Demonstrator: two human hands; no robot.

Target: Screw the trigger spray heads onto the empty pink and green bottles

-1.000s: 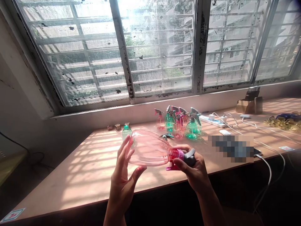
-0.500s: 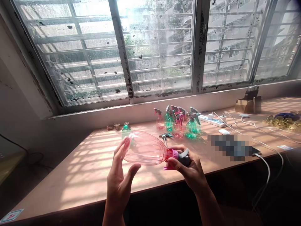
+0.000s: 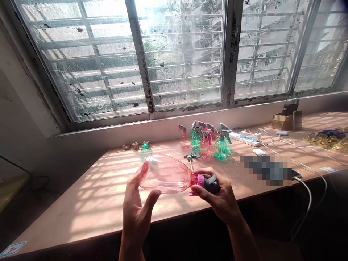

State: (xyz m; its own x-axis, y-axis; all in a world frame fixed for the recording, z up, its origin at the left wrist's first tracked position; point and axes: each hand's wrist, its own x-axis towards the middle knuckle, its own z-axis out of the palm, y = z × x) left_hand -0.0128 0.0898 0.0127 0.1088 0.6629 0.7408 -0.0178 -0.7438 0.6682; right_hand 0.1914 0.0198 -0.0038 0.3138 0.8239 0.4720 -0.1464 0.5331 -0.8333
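Observation:
A clear pink spray bottle [image 3: 165,174] lies sideways in the air between my hands, above the front part of the table. My left hand [image 3: 138,203] is curled around the bottle's base, its thumb along the near side. With my right hand [image 3: 214,195] I grip the neck end, thumb and fingers about the pink collar [image 3: 200,180] and the grey spray head [image 3: 212,183]. Behind the bottle lies a loose spray head [image 3: 191,157] with its tube pointing toward me. A green bottle [image 3: 146,151] without a spray head stands beyond the pink bottle's base.
Several pink and green spray bottles [image 3: 206,146] stand grouped near the window wall. To their right are a white power strip [image 3: 244,139], cables, a white mouse [image 3: 259,152] and a blurred-out dark device [image 3: 268,170]. A brown holder [image 3: 287,120] stands at the back right of the table [image 3: 92,206].
The pink bottle's base has shifted slightly left and down, and my left hand has moved a little with it. My right hand stays at the neck.

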